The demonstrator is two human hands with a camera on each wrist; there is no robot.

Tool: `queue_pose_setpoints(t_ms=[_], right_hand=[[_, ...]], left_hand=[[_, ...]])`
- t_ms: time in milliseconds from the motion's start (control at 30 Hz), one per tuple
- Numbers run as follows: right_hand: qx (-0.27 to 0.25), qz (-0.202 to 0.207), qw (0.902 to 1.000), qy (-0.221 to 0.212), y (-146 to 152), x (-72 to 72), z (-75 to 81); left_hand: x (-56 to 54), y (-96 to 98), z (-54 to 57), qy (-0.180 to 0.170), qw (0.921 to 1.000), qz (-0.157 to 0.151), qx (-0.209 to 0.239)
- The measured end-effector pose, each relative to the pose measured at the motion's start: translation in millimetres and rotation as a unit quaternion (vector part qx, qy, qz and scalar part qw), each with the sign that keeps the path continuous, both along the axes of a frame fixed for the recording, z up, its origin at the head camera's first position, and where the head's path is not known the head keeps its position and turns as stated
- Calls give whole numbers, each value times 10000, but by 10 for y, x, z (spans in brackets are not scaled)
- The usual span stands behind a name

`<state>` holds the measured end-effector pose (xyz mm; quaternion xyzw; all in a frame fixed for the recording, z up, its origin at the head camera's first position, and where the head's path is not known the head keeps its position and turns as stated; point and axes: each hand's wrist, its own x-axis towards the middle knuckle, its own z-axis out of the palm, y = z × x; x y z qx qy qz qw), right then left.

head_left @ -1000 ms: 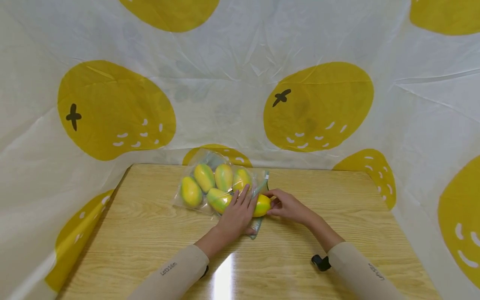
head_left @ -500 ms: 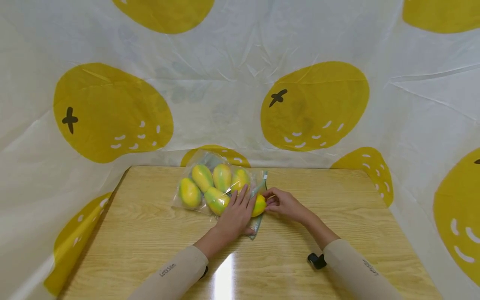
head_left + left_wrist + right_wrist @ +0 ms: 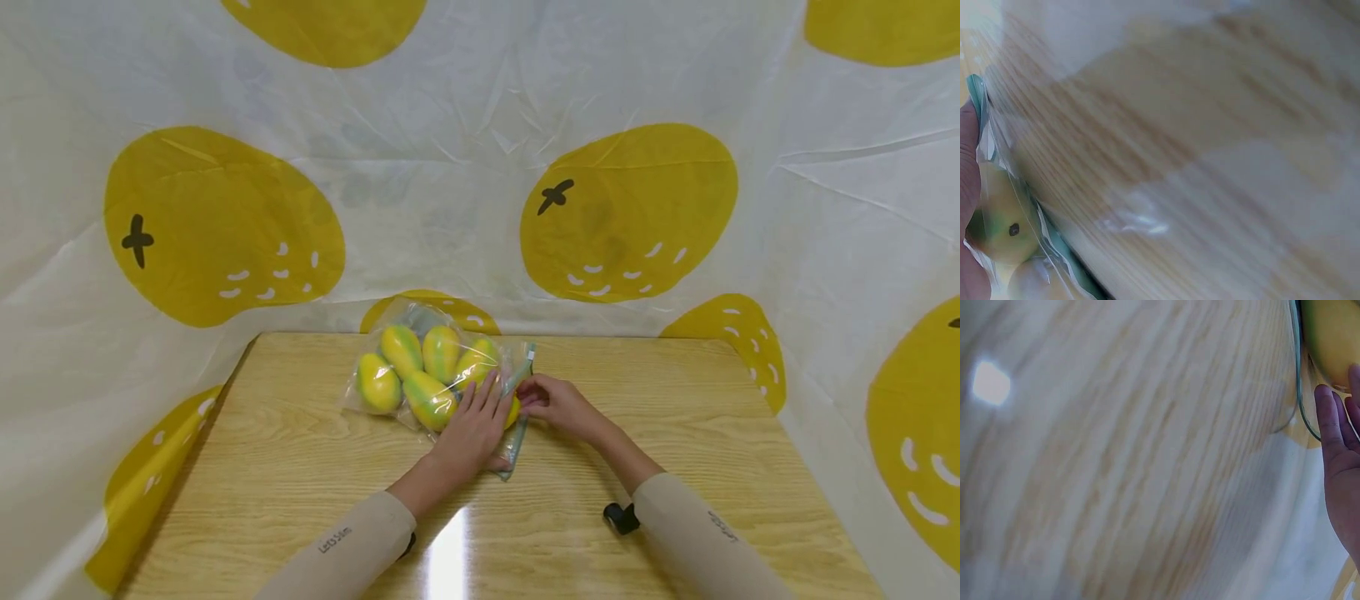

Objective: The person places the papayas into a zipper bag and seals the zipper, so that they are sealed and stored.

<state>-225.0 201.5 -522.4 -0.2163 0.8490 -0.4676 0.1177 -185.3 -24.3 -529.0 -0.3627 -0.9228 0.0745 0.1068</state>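
A clear zip bag (image 3: 416, 315) lies near the back of the table with several yellow-green mangoes (image 3: 431, 400) inside. Its mouth, edged by a green zip strip (image 3: 517, 450), faces right. My left hand (image 3: 471, 429) rests across the bag by the mouth, fingers straight, thumb at the strip's near end. One more mango (image 3: 513, 412) sits in the mouth, mostly hidden under the left hand. The fingertips of my right hand (image 3: 561, 405) touch that mango's outer end; in the right wrist view its fingers (image 3: 1330, 422) look straight against the mango (image 3: 1335, 340).
The wooden table (image 3: 675, 417) runs up to a white cloth (image 3: 435, 217) printed with yellow fruit at the back and sides. A dark wrist device (image 3: 621, 518) hangs under the right sleeve. Light glares off the table's front.
My right hand has moved left, and the mango in the mouth has slid further into the bag. The mangoes inside have shifted slightly left. My left hand has stayed nearly still.
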Motion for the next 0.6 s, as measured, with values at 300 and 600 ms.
queue_pose_setpoints(t_ms=[300,600], right_hand=[[41,-154,9998,77,-29,-14,-25],[125,-423,9989,154,-47,-13,-56]], left_hand=[[-9,-4,-18,-22,10000,67,42],[-10,-6,-40,-113,9998,20,178]])
